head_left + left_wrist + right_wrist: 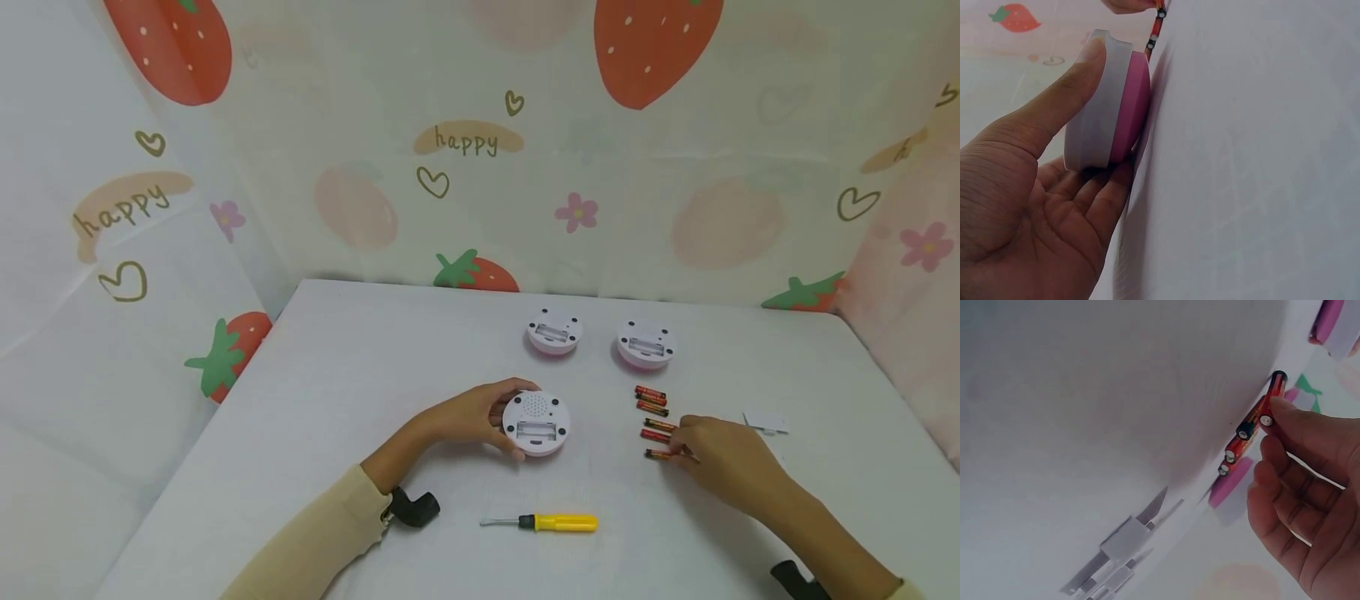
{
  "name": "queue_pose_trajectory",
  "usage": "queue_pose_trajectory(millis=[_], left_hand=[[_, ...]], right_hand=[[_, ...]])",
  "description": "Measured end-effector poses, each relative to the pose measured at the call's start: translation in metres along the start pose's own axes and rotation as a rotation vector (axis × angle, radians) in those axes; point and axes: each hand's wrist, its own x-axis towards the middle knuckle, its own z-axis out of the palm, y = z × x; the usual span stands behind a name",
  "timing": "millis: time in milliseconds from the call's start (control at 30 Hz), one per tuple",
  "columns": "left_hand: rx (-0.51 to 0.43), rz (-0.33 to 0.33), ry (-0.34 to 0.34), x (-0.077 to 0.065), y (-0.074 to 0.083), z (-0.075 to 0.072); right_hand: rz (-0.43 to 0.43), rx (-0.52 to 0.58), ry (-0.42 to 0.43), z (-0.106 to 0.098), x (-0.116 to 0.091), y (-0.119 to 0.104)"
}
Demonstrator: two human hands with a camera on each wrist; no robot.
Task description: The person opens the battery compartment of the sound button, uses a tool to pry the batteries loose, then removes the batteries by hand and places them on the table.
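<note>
My left hand (467,415) grips a round white device (536,408) by its left side, thumb and fingers about the rim. Its underside faces up, with a bare battery slot, a speaker grille and dark feet; the left wrist view shows a pink lower part (1130,109) close over the table. To the right, my right hand (731,458) pinches a small red-and-black battery (1277,384) between thumb and fingertips. Several similar batteries (652,409) lie in a column just beyond it.
Two more round white devices, one at left (553,332) and one at right (646,344), stand slots up at the back. A yellow-handled screwdriver (562,522) lies in front. Small white covers (765,422) lie beyond the right hand. A printed cloth (480,217) hangs behind the table.
</note>
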Motion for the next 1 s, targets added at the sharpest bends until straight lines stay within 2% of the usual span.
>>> queue_pose_trajectory(millis=[300, 667, 900, 1000], left_hand=[[-0.004, 0.001, 0.000, 0.000, -0.003, 0.000], [0.006, -0.001, 0.006, 0.000, -0.001, 0.000], [0.029, 0.009, 0.008, 0.000, 0.000, 0.000], [0.044, 0.013, 0.007, 0.001, 0.001, 0.000]], right_hand=[[-0.018, -0.004, -0.005, 0.000, 0.002, -0.001], [-0.055, 0.003, 0.037, 0.001, 0.003, -0.002], [-0.041, 0.014, 0.011, -0.008, 0.017, -0.017], [-0.065, 0.008, 0.023, -0.010, 0.026, -0.026]])
